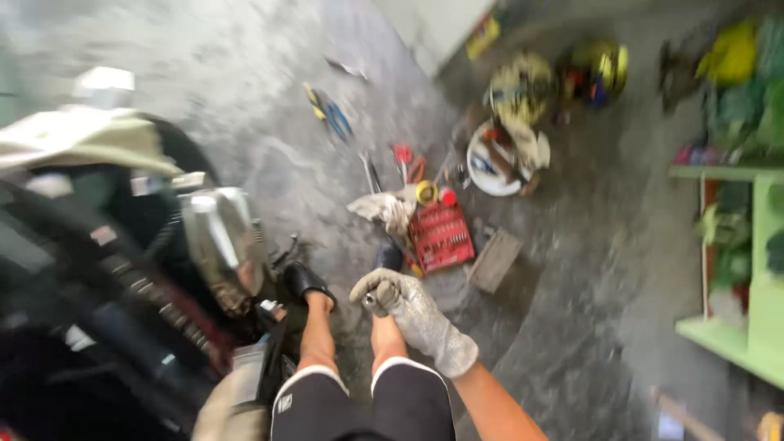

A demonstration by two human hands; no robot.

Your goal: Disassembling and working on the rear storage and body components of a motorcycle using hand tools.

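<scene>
Gloved right hand (406,309) gripping small metal part (377,302)

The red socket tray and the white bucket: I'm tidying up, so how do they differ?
The red socket tray is flat, rectangular and lies nearer the gloved right hand; the white bucket is round, deeper and farther off. The tray holds neat rows, the bucket a loose jumble. Both sit on the grey floor.

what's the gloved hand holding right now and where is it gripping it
The right hand, in a grey glove, is closed around a small dark metal part; blur hides what it is and where it is gripped.
</scene>
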